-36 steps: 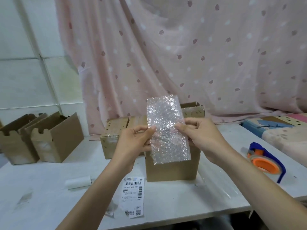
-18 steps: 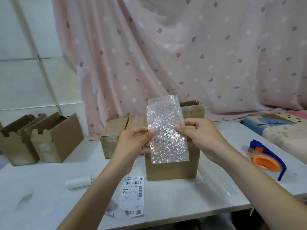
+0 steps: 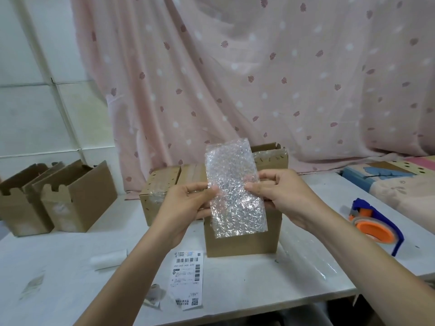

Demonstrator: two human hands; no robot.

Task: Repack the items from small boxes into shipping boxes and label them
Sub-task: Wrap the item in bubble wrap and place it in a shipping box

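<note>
a: head view first, and it is the only view. where is the bubble wrap piece (image 3: 235,191)?

b: up in the air, between the two hands and in front of the open cardboard box (image 3: 242,236) that stands on the bench (image 3: 259,285). its long axis runs nearly upright, tilted a little, top edge leaning left and away.

a: and the hands?

b: the left hand (image 3: 186,208) pinches the left edge about midway up, thumb on the near face. the right hand (image 3: 280,198) pinches the right edge at much the same height, fingers curled behind. both are closed on the wrap, neither hangs free.

a: which one is nearer the box?

b: hard to call. the right hand sits over the box's upper right corner, the left is just off its left side. i'd judge the right a touch nearer the opening.

a: so what does the move turn on?

b: the wrap's lower end hangs in front of the box's near wall, not over the mouth. as i read it, the piece has to travel away from the person and then down, long axis kept upright, to go in. what is inside the wrap, if anything, i cannot tell.

a: anything else about?

b: a shipping label (image 3: 187,278) lies flat on the bench below the left wrist, and a tape dispenser (image 3: 374,227) sits well off to the right.
</note>
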